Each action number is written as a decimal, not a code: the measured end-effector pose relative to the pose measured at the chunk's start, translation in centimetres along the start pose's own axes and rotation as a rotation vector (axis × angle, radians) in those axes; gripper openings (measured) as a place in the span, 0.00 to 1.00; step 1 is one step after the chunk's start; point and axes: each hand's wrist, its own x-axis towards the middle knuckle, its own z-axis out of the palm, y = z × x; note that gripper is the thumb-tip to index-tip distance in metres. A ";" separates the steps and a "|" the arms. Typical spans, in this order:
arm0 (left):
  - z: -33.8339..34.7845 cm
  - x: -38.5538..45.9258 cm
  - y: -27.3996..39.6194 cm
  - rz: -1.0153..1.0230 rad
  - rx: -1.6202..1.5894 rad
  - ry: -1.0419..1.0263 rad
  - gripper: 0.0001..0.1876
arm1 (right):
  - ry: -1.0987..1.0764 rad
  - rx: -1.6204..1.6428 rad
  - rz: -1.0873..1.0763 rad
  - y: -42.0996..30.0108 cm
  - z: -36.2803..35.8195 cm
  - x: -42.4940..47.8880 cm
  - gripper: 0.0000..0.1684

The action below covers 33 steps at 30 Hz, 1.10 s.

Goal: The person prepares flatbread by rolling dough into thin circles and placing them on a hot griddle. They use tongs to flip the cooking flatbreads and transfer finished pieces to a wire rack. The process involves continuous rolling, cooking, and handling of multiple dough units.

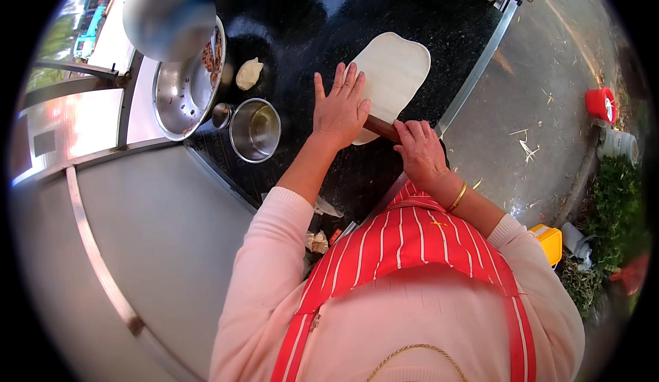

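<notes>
A flattened oval sheet of dough [394, 70] lies on the black tabletop [304, 52]. Across its near part runs a brown wooden rolling pin [382, 128]. My right hand [421, 150] has its fingers curled around the pin's right end. Flat and with spread fingers, my left hand [340, 109] rests over the pin's left end, which it hides, beside the sheet's left edge. Farther left sits a lump of dough [249, 74]. A steel cup of yellowish liquid, likely oil [256, 131], stands closer to me.
A large steel bowl [180, 96] with minced filling [212, 55] stands at the left, partly behind a blurred patch. Beside the cup is a small metal container [222, 115]. A metal strip [476, 75] edges the table's right side. Crumpled wrappers [316, 240] lie near my apron.
</notes>
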 end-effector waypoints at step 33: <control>0.9 18.6 3.9 0.001 -0.177 0.194 0.32 | -0.029 0.000 0.124 10.9 -6.6 8.5 0.33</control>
